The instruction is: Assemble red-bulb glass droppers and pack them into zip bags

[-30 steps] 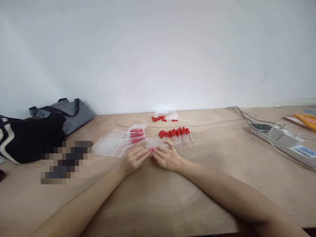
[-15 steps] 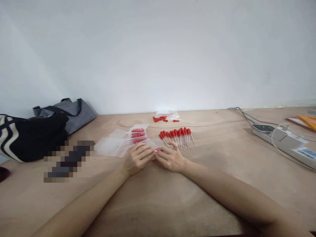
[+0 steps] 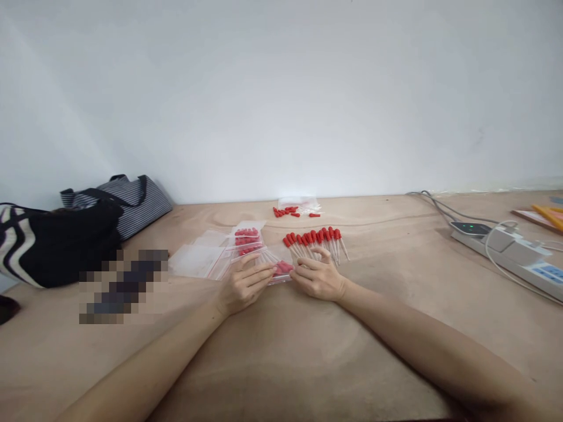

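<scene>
Between my hands is a clear zip bag (image 3: 282,269) with red-bulbed droppers inside, its zip edge facing me. My left hand (image 3: 246,283) pinches the bag's left side, its thumb hidden. At the right end of the zip edge, my right hand (image 3: 320,276) has its fingers closed on the bag, the index finger raised and bent. Just beyond my right hand lies a row of loose droppers (image 3: 323,235) with red bulbs and pale stems. Filled bags of droppers (image 3: 247,239) are stacked beyond my left hand, beside flat zip bags (image 3: 199,259).
Small red bulbs (image 3: 285,211) lie near the wall with a clear bag (image 3: 303,203) of pale stems. Fabric bags (image 3: 57,246) and a blurred-out dark object (image 3: 132,281) stand left. On the right are a power strip (image 3: 505,249) with cables and a yellow object (image 3: 549,214).
My right hand has moved right, away from my left, along the bag's edge. More of the bag and its red bulbs now shows between them. My left hand has hardly moved.
</scene>
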`<state>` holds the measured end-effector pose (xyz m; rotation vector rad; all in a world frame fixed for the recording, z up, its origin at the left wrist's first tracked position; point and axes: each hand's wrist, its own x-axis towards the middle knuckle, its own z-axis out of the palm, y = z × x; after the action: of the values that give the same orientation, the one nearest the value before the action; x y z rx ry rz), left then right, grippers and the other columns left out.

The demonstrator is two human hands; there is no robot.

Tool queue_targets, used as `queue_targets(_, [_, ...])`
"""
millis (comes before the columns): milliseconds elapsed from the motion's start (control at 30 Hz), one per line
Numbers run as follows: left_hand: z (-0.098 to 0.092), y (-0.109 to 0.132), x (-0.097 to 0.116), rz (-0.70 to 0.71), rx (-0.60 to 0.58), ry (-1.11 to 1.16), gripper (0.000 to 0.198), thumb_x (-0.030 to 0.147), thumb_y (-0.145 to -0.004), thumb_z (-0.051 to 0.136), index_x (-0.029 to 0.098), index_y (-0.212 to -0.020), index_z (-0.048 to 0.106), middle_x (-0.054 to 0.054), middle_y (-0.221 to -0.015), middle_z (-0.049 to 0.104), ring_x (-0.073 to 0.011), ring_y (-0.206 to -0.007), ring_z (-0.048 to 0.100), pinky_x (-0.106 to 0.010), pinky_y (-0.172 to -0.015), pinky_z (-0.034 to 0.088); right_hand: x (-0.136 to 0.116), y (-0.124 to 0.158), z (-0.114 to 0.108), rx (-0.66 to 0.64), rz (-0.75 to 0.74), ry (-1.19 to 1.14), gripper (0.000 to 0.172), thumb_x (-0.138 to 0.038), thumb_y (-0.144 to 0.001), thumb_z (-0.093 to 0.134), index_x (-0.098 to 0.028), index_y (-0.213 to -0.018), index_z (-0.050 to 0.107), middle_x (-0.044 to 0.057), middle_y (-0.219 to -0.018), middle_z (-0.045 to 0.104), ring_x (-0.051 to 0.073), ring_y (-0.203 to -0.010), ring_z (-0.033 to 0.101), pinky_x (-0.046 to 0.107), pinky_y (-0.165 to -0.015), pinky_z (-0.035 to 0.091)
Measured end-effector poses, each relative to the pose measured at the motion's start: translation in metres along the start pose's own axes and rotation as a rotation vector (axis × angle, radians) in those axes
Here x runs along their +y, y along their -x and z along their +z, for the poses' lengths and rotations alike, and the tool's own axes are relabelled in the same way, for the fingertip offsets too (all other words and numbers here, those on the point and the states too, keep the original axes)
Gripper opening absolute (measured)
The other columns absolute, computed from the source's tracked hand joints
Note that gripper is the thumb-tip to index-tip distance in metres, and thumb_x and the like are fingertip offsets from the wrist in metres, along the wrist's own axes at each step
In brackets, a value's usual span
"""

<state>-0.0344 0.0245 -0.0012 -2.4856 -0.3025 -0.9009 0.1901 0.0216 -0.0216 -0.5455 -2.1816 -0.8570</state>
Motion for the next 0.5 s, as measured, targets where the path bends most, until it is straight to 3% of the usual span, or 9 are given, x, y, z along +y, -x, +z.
queue_targets(200, [-0.003, -0.001, 0.0, -0.055, 0.033, -0.008, 0.019, 0.007, -0.078, 0.053, 0.017, -0.094, 0.059, -0.001, -0.087, 0.07, -0.0157, -0.086, 0.063, -0.038, -0.085, 0.045, 0.011, 0.015, -0.005, -0.005, 0.096, -0.048, 0.017, -0.012, -0.081, 0.046, -0.019, -0.074, 0.059, -0.005, -0.061, 0.059, 0.008, -0.073, 0.052, 0.039, -0.092, 0.015])
queue_targets(400, [0.001, -0.005, 0.001, -0.082, 0.073, 0.001, 0.017, 0.007, -0.075, 0.058, 0.017, -0.089, 0.06, 0.0, -0.085, 0.07, -0.0156, -0.083, 0.063, -0.037, -0.082, 0.046, 0.008, 0.011, -0.004, -0.08, 0.115, -0.143, 0.016, -0.029, -0.078, 0.05, -0.02, -0.087, 0.061, -0.001, -0.071, 0.063, 0.013, -0.076, 0.05, 0.042, -0.09, 0.017])
queue_targets(500, [0.002, -0.005, 0.0, -0.093, 0.091, 0.007, 0.018, 0.007, -0.076, 0.057, 0.018, -0.09, 0.061, -0.001, -0.086, 0.07, -0.0146, -0.083, 0.063, -0.036, -0.082, 0.046, 0.005, 0.009, -0.001, -0.053, 0.112, -0.132, 0.015, -0.03, -0.08, 0.05, -0.02, -0.081, 0.061, -0.002, -0.068, 0.062, 0.011, -0.072, 0.049, 0.041, -0.09, 0.017])
